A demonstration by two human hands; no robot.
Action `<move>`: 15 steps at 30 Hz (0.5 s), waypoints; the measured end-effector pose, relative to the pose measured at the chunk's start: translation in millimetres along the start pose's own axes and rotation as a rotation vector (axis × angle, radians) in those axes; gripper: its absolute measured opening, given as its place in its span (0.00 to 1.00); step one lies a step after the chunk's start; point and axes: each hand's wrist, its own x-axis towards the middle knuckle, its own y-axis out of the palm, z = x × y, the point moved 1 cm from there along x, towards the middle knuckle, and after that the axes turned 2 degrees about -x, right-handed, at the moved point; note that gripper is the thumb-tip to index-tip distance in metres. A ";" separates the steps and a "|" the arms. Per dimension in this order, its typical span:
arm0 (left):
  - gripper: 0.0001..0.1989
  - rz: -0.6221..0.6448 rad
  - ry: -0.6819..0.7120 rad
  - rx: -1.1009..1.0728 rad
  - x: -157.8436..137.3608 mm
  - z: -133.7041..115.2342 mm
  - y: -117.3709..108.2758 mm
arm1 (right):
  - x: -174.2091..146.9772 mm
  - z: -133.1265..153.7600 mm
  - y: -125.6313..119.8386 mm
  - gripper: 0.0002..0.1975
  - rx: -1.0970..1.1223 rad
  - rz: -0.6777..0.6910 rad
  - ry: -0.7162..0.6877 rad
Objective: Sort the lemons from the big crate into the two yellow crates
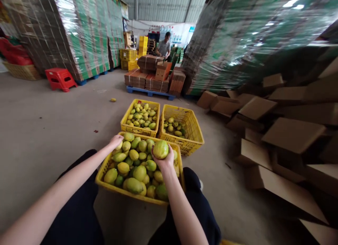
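Note:
In the head view, a yellow plastic crate [126,193] full of green and yellow lemons stands between my knees. My right hand [165,161] holds a large yellow-green lemon [161,149] above the crate's right half, with the fingers curled around it from below. At the far left corner of the crate, my left hand [116,141] has its fingers closed. It is over the rim, right beside a yellow lemon; whether it grips the rim or a fruit is hidden. Many loose lemons [139,173] of mixed size fill the crate below both hands.
Beyond stand a second crate [139,130] of lemons and a partly filled crate [195,132]. Cardboard boxes [293,134] pile up at right. A lone lemon [113,100] and a red stool [60,79] are at left. A person [164,47] works behind a loaded blue pallet [150,92].

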 end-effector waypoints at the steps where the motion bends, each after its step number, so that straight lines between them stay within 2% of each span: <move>1: 0.10 0.026 0.028 0.064 -10.2 16.9 6.4 | -0.4 -4.9 -0.6 0.07 -0.034 0.006 0.020; 3: 0.14 0.102 0.087 0.228 -29.5 44.4 16.6 | -2.2 -14.8 -3.3 0.08 -0.097 -0.003 0.065; 5: 0.22 0.190 0.138 0.406 -45.2 63.5 23.2 | -6.0 -24.0 -8.1 0.08 -0.140 -0.041 0.109; 9: 0.39 0.355 0.194 0.614 -63.8 82.8 30.2 | -20.3 -43.6 -33.1 0.09 -0.266 -0.126 0.194; 11: 0.41 0.412 0.208 0.663 -68.1 87.7 31.2 | -30.6 -57.3 -57.6 0.11 -0.349 -0.148 0.285; 13: 0.40 0.464 0.222 0.736 -69.9 92.4 30.5 | -42.5 -73.6 -87.1 0.15 -0.424 -0.164 0.438; 15: 0.37 0.528 0.243 0.813 -69.5 97.4 27.5 | -53.8 -87.5 -113.6 0.14 -0.489 -0.169 0.525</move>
